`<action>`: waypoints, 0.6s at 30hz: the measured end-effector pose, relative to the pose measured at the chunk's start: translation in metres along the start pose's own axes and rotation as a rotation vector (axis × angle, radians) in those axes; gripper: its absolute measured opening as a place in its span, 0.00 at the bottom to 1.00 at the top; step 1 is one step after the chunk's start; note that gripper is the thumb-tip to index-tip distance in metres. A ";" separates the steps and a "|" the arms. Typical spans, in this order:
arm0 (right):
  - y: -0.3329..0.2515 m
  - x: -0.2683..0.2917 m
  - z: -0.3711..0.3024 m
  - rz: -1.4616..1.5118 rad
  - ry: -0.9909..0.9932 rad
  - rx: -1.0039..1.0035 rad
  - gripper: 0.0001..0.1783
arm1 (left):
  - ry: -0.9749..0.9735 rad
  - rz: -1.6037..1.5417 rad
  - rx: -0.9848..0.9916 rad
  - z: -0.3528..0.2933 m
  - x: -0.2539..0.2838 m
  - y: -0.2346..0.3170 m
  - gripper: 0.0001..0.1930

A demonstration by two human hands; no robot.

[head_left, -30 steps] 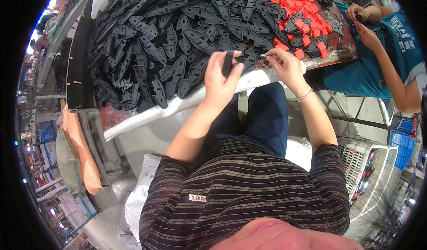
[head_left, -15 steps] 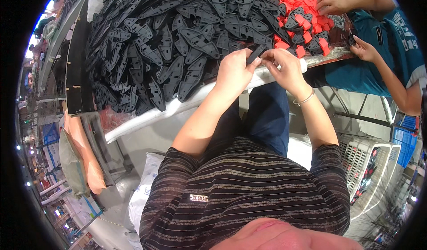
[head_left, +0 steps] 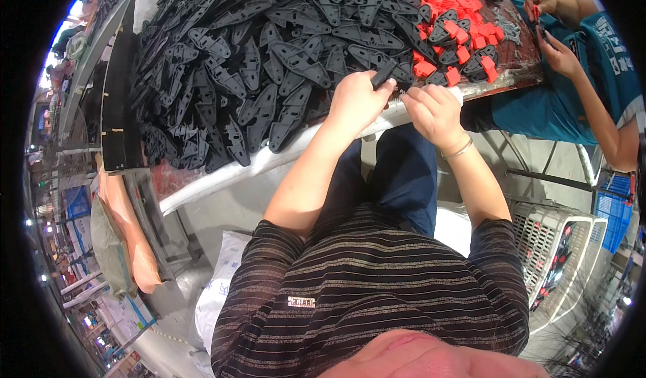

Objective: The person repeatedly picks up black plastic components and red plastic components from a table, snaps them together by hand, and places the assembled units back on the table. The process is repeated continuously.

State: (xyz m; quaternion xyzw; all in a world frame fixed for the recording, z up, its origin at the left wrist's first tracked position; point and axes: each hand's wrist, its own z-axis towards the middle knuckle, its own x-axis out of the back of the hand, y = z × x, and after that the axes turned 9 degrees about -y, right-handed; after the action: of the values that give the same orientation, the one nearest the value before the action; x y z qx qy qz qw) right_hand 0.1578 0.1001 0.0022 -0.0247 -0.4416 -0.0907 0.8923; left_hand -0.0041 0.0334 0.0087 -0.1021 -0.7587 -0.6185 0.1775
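My left hand (head_left: 358,105) is closed around a dark grey plastic part (head_left: 384,74), whose narrow end sticks up past the thumb. Just to its right, my right hand (head_left: 435,114) is curled with thumb and fingers pinched together. A tiny metallic bit, perhaps a spring, shows at those fingertips, too small to name surely. Both hands hover at the table's padded front edge. Beyond them lies a big heap of flat, pointed-oval dark grey plastic parts (head_left: 296,61). Red plastic pieces (head_left: 447,8) are piled at the right, some lying on dark parts.
A co-worker in teal (head_left: 538,112) sits at the right, holding a dark part with some red on it. Small metal pieces (head_left: 509,31) lie near the red pile. A white plastic crate (head_left: 538,243) stands at lower right, a white sack (head_left: 222,263) at lower left.
My right hand has drawn slightly down and away from the left, its fingers curling in. The co-worker's far hand has left the red pile and joined their other hand.
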 end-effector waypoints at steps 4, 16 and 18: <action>0.006 -0.006 -0.002 0.059 -0.157 -0.158 0.10 | 0.022 0.069 0.011 0.001 0.000 0.003 0.15; 0.004 -0.002 0.001 0.519 -0.126 -0.684 0.07 | -0.175 -1.252 0.059 -0.020 0.013 0.001 0.13; -0.002 0.003 0.006 0.670 -0.045 -0.758 0.07 | -0.266 -1.418 0.075 -0.021 0.013 -0.012 0.16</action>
State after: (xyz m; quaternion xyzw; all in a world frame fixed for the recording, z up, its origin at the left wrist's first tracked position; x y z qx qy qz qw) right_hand 0.1548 0.0983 0.0081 -0.4892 -0.3644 0.0474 0.7910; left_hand -0.0177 0.0097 0.0069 0.3462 -0.6784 -0.5408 -0.3571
